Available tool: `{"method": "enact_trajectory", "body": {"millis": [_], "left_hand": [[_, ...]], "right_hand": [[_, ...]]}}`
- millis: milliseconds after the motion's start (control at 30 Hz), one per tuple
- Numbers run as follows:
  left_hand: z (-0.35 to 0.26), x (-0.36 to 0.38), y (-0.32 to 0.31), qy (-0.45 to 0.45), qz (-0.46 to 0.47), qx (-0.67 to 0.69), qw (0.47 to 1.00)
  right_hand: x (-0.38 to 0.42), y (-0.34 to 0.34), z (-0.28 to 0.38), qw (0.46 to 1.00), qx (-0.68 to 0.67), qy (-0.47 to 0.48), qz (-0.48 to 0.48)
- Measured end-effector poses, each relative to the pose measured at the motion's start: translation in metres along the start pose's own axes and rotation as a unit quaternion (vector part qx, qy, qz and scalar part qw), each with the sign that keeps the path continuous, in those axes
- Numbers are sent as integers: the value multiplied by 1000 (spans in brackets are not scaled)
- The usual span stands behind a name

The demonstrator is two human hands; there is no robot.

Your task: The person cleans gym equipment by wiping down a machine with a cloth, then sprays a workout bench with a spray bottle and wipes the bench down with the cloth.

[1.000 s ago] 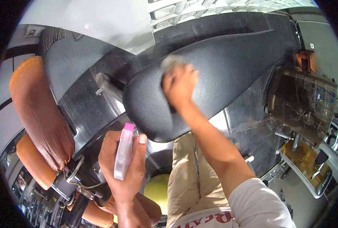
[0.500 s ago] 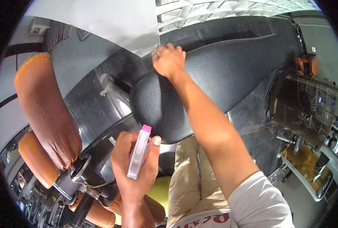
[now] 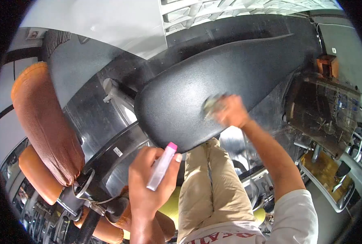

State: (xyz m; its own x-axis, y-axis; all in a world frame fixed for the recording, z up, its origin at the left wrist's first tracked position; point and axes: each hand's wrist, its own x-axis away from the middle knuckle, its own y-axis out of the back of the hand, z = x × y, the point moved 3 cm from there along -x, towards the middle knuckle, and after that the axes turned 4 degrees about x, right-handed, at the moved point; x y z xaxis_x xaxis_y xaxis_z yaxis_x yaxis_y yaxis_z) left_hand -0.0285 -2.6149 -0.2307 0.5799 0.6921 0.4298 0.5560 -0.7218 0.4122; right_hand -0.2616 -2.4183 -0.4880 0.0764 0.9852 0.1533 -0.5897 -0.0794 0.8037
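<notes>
In my left hand [image 3: 154, 181] is a spray bottle [image 3: 161, 168], seen from above, with a translucent white head and a pink nozzle. Fingers and thumb close round it, hiding the part below. It points toward the near end of a black padded bench seat [image 3: 177, 97]. My right hand [image 3: 233, 112], smeared by motion, presses a crumpled greyish-green cloth [image 3: 213, 105] onto the seat's near side edge. The seat has a smooth, leather-like surface with a bright reflection around its middle.
Brown and orange padded rollers [image 3: 46, 122] stand at the left on a black metal frame. A white panel [image 3: 95, 24] rises beyond the seat. At the right is gym equipment with a dark transparent panel [image 3: 323, 114] and a yellowish board [image 3: 325, 173].
My right hand has swept the cloth from the seat's far edge back toward me and to the right. My left hand has shifted slightly right and down, still round the spray bottle.
</notes>
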Motion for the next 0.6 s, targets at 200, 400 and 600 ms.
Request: {"method": "enact_trajectory", "body": {"millis": [200,400,600], "left_hand": [[7,4,-21,64,59,-127,988],[0,-3,-15,-35,-6,-78,996],[-10,-5,-3,-106,-93,-100,985]], "right_hand": [[47,70,-159,807,119,-510,-274],[-2,16,-6,865,243,-315,-305],[-1,-65,207,995,11,97,14]]}}
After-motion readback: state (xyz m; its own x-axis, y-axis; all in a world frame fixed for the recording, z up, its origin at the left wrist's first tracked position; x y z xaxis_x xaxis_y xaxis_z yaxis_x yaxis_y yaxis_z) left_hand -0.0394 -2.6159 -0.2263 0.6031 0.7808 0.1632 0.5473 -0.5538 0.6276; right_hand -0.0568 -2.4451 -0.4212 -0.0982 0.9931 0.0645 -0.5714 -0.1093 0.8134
